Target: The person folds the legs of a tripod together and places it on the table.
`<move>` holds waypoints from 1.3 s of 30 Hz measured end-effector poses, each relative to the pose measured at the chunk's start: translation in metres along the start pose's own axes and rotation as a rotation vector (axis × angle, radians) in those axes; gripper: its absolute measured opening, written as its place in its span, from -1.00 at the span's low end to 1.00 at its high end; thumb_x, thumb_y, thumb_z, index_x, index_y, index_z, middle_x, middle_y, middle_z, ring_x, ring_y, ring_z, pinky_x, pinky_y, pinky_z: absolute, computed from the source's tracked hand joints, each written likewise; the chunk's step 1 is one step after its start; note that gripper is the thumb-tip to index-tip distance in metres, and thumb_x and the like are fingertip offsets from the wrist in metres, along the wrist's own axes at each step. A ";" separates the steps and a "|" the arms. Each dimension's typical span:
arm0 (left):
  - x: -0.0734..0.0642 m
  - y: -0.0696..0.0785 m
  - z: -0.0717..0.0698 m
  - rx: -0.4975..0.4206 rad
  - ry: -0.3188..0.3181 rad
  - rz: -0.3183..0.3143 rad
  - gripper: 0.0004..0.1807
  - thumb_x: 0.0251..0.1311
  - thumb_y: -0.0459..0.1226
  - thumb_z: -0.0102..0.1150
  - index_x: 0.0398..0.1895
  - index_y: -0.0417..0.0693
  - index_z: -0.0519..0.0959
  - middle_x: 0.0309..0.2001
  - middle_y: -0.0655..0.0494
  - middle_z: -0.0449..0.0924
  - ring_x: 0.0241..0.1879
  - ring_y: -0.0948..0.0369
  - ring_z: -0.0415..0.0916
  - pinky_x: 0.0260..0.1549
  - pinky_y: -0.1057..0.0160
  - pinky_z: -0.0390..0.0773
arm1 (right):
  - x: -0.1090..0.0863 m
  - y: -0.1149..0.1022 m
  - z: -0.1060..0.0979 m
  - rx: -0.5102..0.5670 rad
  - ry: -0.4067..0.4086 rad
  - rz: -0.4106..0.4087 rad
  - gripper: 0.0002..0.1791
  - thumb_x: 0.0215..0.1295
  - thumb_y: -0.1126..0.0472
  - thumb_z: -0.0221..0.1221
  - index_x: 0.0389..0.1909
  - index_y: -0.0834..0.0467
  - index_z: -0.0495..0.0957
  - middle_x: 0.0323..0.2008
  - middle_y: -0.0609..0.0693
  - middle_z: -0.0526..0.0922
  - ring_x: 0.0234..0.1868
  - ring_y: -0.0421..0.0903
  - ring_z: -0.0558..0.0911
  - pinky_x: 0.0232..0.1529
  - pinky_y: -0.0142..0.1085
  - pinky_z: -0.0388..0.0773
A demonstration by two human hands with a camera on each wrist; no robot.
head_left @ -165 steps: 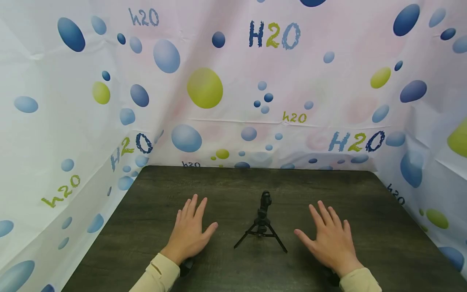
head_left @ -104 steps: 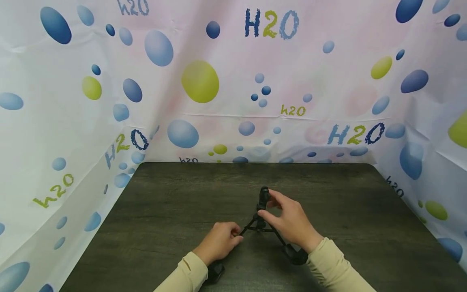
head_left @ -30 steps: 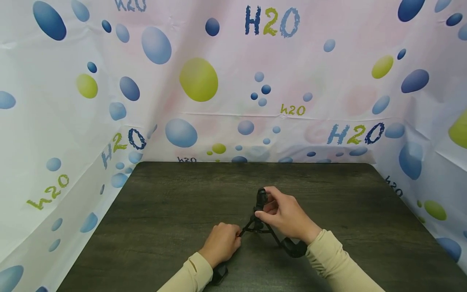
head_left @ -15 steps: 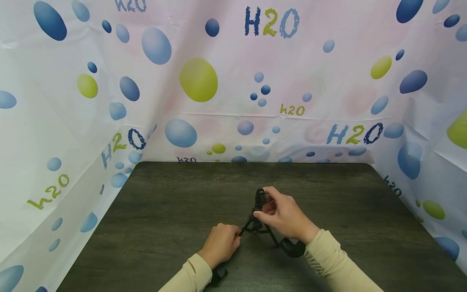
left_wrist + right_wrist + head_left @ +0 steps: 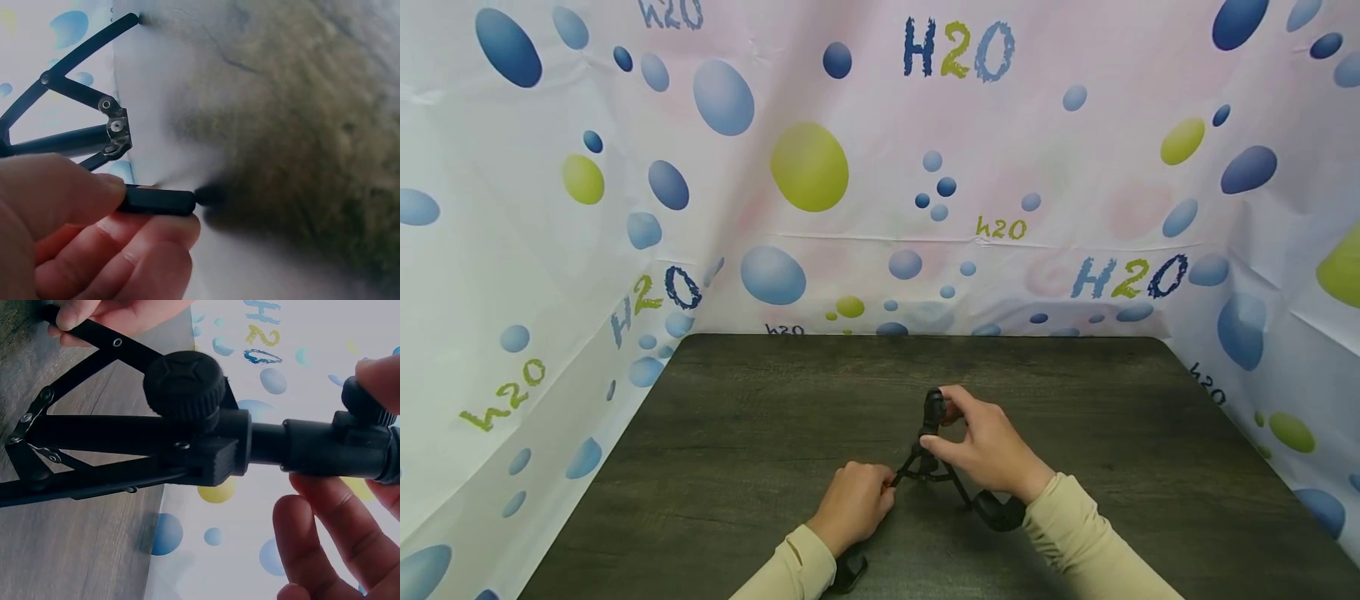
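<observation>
A small black tripod [image 5: 928, 458] stands with its legs spread on the dark wooden table [image 5: 760, 408]. My left hand [image 5: 854, 502] pinches the lower end of one tripod leg [image 5: 161, 201] between thumb and fingers. Up at the column, my right hand [image 5: 992, 442] grips the tripod's top, its thumb against a small upper knob [image 5: 365, 403] and fingers under the tube. A larger ribbed knob [image 5: 184, 387] sits lower, at the leg collar. Metal-jointed braces [image 5: 117, 125] link the spread legs to the centre tube.
Behind and beside the table hangs a white sheet [image 5: 880, 150] printed with blue and green dots and H2O lettering. Dark devices on the wrists, one at the right [image 5: 997, 510] and one at the left [image 5: 848, 575], hang below the sleeves.
Earlier both hands lay spread on either side of the tripod. They came inward, the left taking a leg and the right the top. Since then the tripod has shifted slightly left.
</observation>
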State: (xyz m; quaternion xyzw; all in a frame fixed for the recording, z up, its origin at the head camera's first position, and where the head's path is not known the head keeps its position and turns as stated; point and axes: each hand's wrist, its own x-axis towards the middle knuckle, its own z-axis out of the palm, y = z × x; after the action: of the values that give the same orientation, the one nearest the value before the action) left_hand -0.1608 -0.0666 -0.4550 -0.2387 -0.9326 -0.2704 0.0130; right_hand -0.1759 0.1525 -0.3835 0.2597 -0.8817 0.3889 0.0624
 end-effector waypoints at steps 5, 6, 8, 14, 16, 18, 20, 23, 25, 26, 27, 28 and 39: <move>0.000 0.001 0.001 -0.020 0.007 -0.021 -0.90 0.21 -0.40 0.32 -0.45 -0.09 0.69 -0.62 0.28 0.52 -0.69 0.41 0.35 -0.66 0.36 0.40 | 0.000 0.000 0.000 0.017 -0.009 -0.001 -0.45 0.34 0.11 0.31 0.25 0.26 0.41 -0.19 -0.02 0.60 -0.41 -0.22 0.56 -0.42 -0.29 0.53; 0.000 0.001 0.001 -0.024 0.010 -0.023 -0.90 0.21 -0.40 0.32 -0.45 -0.09 0.69 -0.62 0.28 0.53 -0.69 0.41 0.35 -0.66 0.36 0.40 | 0.000 0.000 0.000 0.019 -0.011 0.002 -0.44 0.34 0.11 0.31 0.25 0.27 0.40 -0.19 -0.01 0.60 -0.43 -0.21 0.56 -0.43 -0.29 0.53; 0.000 0.001 0.002 -0.032 0.018 -0.027 -0.90 0.21 -0.40 0.32 -0.45 -0.10 0.70 -0.62 0.28 0.53 -0.68 0.41 0.35 -0.66 0.36 0.41 | 0.000 -0.001 0.000 0.022 -0.013 0.009 -0.43 0.34 0.11 0.31 0.26 0.28 0.40 -0.18 0.00 0.61 -0.41 -0.22 0.57 -0.43 -0.29 0.53; 0.000 0.001 0.003 -0.048 0.039 -0.019 -0.93 0.21 -0.41 0.32 -0.42 -0.12 0.71 -0.58 0.24 0.57 -0.66 0.42 0.39 -0.64 0.36 0.43 | 0.001 -0.002 0.000 0.025 -0.019 0.005 -0.42 0.35 0.11 0.31 0.27 0.29 0.39 -0.17 0.01 0.61 -0.43 -0.27 0.55 -0.44 -0.29 0.53; 0.001 0.000 0.004 -0.051 0.040 -0.020 -0.94 0.21 -0.41 0.32 -0.41 -0.12 0.71 -0.57 0.23 0.59 -0.64 0.41 0.41 -0.63 0.36 0.45 | 0.001 -0.002 0.000 0.024 -0.021 0.002 -0.42 0.35 0.11 0.30 0.27 0.29 0.38 -0.17 0.02 0.61 -0.49 -0.29 0.53 -0.45 -0.29 0.53; 0.001 0.000 0.005 -0.053 0.044 -0.019 -0.94 0.21 -0.40 0.32 -0.40 -0.13 0.72 -0.56 0.22 0.61 -0.63 0.41 0.44 -0.62 0.36 0.46 | 0.001 -0.002 0.000 0.022 -0.022 0.003 -0.42 0.35 0.11 0.30 0.27 0.29 0.38 -0.17 0.03 0.61 -0.54 -0.31 0.50 -0.45 -0.30 0.52; 0.001 0.000 0.006 -0.056 0.053 -0.018 -0.95 0.22 -0.39 0.33 -0.39 -0.15 0.72 -0.54 0.20 0.63 -0.61 0.41 0.46 -0.61 0.35 0.48 | 0.000 -0.002 0.000 0.022 -0.023 0.006 -0.42 0.35 0.11 0.31 0.27 0.30 0.38 -0.18 0.04 0.61 -0.57 -0.32 0.47 -0.47 -0.30 0.51; 0.000 -0.001 0.008 -0.062 0.071 -0.019 -0.96 0.21 -0.38 0.35 -0.37 -0.19 0.73 -0.50 0.17 0.67 -0.58 0.40 0.52 -0.57 0.36 0.53 | 0.000 -0.001 0.001 0.021 -0.021 0.006 -0.41 0.35 0.11 0.30 0.27 0.30 0.38 -0.17 0.05 0.61 -0.58 -0.33 0.47 -0.48 -0.30 0.51; 0.000 -0.001 0.009 -0.066 0.081 -0.020 -0.96 0.19 -0.37 0.36 -0.37 -0.20 0.73 -0.49 0.15 0.69 -0.56 0.38 0.55 -0.55 0.35 0.55 | 0.000 -0.001 0.001 0.023 -0.020 0.005 -0.41 0.35 0.11 0.31 0.27 0.30 0.38 -0.16 0.07 0.61 -0.61 -0.32 0.46 -0.49 -0.30 0.51; 0.000 -0.002 0.009 -0.068 0.084 -0.021 -0.96 0.18 -0.38 0.37 -0.36 -0.20 0.73 -0.48 0.14 0.69 -0.55 0.38 0.56 -0.54 0.34 0.56 | 0.000 -0.001 0.001 0.023 -0.019 0.005 -0.41 0.35 0.11 0.31 0.27 0.31 0.38 -0.16 0.07 0.61 -0.61 -0.33 0.46 -0.49 -0.30 0.51; 0.000 -0.002 0.009 -0.071 0.088 -0.021 -0.97 0.17 -0.39 0.37 -0.37 -0.20 0.72 -0.48 0.14 0.69 -0.54 0.37 0.57 -0.54 0.34 0.57 | 0.000 -0.001 0.001 0.021 -0.017 0.003 -0.41 0.34 0.12 0.31 0.27 0.31 0.38 -0.16 0.07 0.61 -0.60 -0.33 0.46 -0.49 -0.31 0.52; 0.000 -0.002 0.009 -0.075 0.094 -0.020 -0.98 0.15 -0.39 0.38 -0.37 -0.19 0.71 -0.48 0.15 0.69 -0.54 0.37 0.57 -0.53 0.33 0.57 | 0.000 -0.001 0.001 0.020 -0.015 0.002 -0.41 0.34 0.12 0.31 0.27 0.32 0.38 -0.17 0.07 0.61 -0.59 -0.33 0.47 -0.48 -0.31 0.52; 0.000 -0.001 0.008 -0.109 0.138 -0.023 -0.83 0.07 -0.44 0.42 -0.44 -0.07 0.59 -0.52 0.23 0.59 -0.56 0.35 0.51 -0.54 0.31 0.52 | 0.001 -0.001 0.003 0.017 0.000 0.003 -0.43 0.33 0.12 0.32 0.25 0.29 0.40 -0.21 -0.02 0.61 -0.33 -0.11 0.60 -0.40 -0.29 0.53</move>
State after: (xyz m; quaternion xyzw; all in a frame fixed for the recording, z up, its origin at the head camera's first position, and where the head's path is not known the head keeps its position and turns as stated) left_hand -0.1608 -0.0630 -0.4625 -0.2093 -0.9161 -0.3365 0.0614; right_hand -0.1764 0.1492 -0.3843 0.2588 -0.8788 0.3965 0.0595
